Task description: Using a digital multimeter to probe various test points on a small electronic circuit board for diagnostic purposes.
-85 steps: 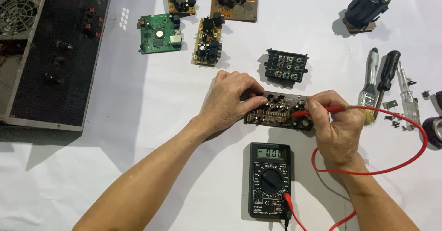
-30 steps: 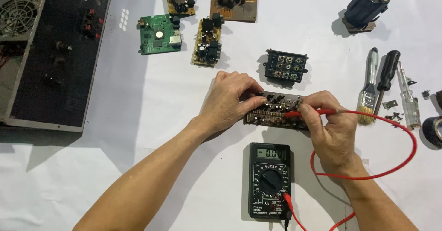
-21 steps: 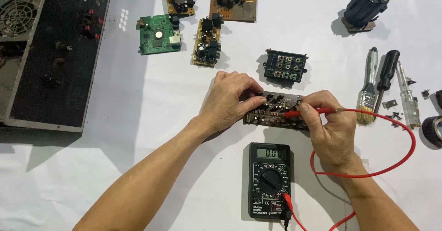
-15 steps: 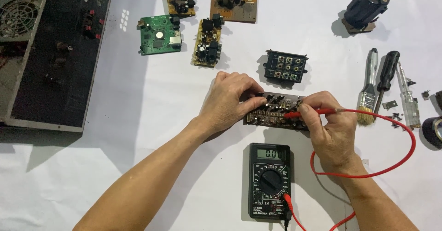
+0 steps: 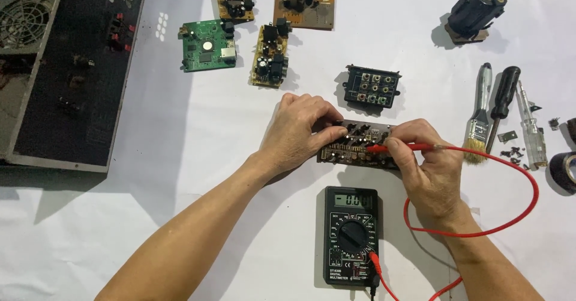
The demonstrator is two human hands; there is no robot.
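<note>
Two hands meet mid-table over a brown circuit board (image 5: pixel 358 151): the left hand (image 5: pixel 298 134) arches down, fingers curled gripping its edge; the right hand (image 5: pixel 427 170) pinches a red probe (image 5: pixel 393 148) against it, above the black meter (image 5: pixel 351 236).

White cloth or sheet (image 5: pixel 150 175) covers the whole work surface, slightly creased. Light falls from above and from the right, throwing soft shadows leftward and downward. A dark, open metal equipment chassis (image 5: pixel 66 79) with a round fan grille (image 5: pixel 24 14) sits at far left. No walls, floor or windows in view.
</note>
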